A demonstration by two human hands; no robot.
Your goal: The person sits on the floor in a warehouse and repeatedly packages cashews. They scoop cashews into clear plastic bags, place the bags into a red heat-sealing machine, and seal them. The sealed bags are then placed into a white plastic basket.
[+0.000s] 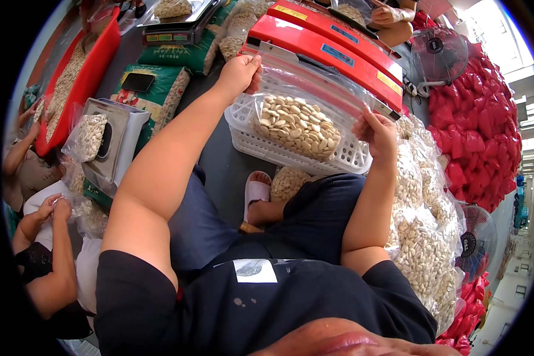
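A clear plastic bag of pale pumpkin seeds (298,126) lies on an upturned-looking white perforated basket (258,148) in front of me. Its flat upper edge reaches the front of a red heat sealer (305,44). My left hand (240,75) pinches the left upper corner of the bag, fingers curled, close to the sealer's left end. At the opposite corner, my right hand (377,133) grips the film between thumb and fingers, just below the sealer's right end. The film looks stretched between both hands. Whether the edge lies inside the sealer's jaws, I cannot tell.
Filled seed bags (424,231) are heaped at my right, beside red bags (471,130) and two fans (439,53). At left stand a scale (110,145) with a bag, green sacks (154,95), a phone (137,82) and a red seed trough (59,113). Other people work nearby.
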